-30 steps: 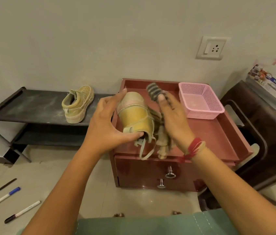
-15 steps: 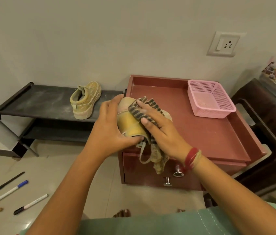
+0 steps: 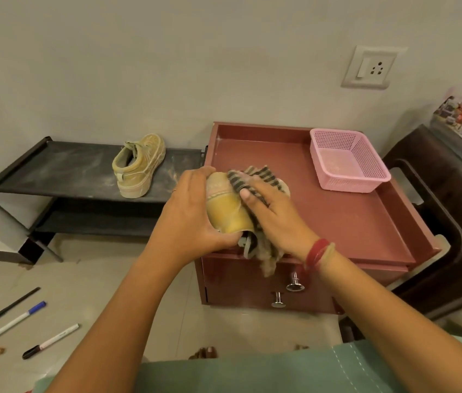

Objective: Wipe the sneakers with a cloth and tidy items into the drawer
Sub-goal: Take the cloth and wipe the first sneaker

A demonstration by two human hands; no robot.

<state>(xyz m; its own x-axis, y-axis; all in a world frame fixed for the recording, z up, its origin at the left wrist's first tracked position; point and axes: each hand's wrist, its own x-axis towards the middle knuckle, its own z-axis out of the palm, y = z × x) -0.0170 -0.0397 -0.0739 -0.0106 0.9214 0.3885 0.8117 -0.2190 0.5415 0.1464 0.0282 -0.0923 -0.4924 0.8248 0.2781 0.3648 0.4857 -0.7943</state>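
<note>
Two hands mid-frame: my left hand (image 3: 187,217) grips the likely light, stiff sneaker (image 3: 224,214); my flat right hand (image 3: 278,219) presses soft cloth (image 3: 255,177) on.

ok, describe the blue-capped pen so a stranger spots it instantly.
Start at the black shoe rack on the left, then drop to the floor below it. The pen lies between a thin black pen and a black-capped marker; only it has a blue cap.
</note>
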